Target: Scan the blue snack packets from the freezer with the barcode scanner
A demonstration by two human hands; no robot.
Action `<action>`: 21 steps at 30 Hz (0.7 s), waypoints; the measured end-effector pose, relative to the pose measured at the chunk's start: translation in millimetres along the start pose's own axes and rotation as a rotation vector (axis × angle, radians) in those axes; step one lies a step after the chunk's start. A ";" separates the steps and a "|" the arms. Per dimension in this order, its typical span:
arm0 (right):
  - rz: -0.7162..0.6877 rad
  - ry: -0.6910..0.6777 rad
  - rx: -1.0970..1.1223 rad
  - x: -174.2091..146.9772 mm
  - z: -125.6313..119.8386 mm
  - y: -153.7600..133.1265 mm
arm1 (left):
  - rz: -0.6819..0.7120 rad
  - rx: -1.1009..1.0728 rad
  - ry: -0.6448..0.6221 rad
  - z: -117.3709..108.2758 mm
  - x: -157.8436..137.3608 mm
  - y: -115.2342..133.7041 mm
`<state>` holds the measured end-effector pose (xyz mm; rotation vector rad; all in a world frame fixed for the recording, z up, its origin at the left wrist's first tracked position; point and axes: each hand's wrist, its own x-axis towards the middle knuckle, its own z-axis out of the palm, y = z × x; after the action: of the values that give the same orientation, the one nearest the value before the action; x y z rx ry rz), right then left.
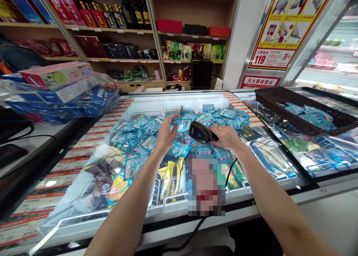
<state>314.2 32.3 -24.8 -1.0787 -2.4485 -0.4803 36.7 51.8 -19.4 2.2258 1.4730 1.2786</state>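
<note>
My left hand (167, 131) is closed on a small blue packet (184, 125), held by its edge above the pile. My right hand (226, 137) grips a black barcode scanner (199, 132), its head turned left toward that packet. Many more blue packets (148, 125) lie scattered over the glass top of a chest freezer, beneath and around both hands. A black cable (231, 170) hangs below my right wrist. Just beyond my left fingertips a thin brownish tip (181, 109) shows; I cannot make out what it is.
At right a dark brown basket (303, 95) holds blue packets. Plastic-wrapped boxes (60, 95) are stacked at left. Under the glass, yellow ice-cream wrappers (172, 177) show. Shelves (112, 28) with bottles and gift boxes stand behind. A pixelated patch covers the near centre.
</note>
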 end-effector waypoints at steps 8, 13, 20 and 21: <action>-0.008 0.031 -0.013 -1.5 2.9 0.6 | 0.004 0.060 0.103 -5.3 0.7 -3.1; 0.032 0.037 -0.041 -2.4 5.5 2.0 | -0.114 0.123 0.223 -14.7 2.3 -13.4; 0.068 0.042 -0.054 -2.6 6.7 3.4 | -0.256 0.279 0.284 -24.7 -2.3 -27.9; 0.065 0.042 -0.054 -2.4 6.3 3.2 | -0.267 0.313 0.289 -24.9 -3.9 -29.1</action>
<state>316.5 35.8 -31.0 -1.1538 -2.3688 -0.5455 -1.5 55.6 -22.6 1.9776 2.1262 1.4053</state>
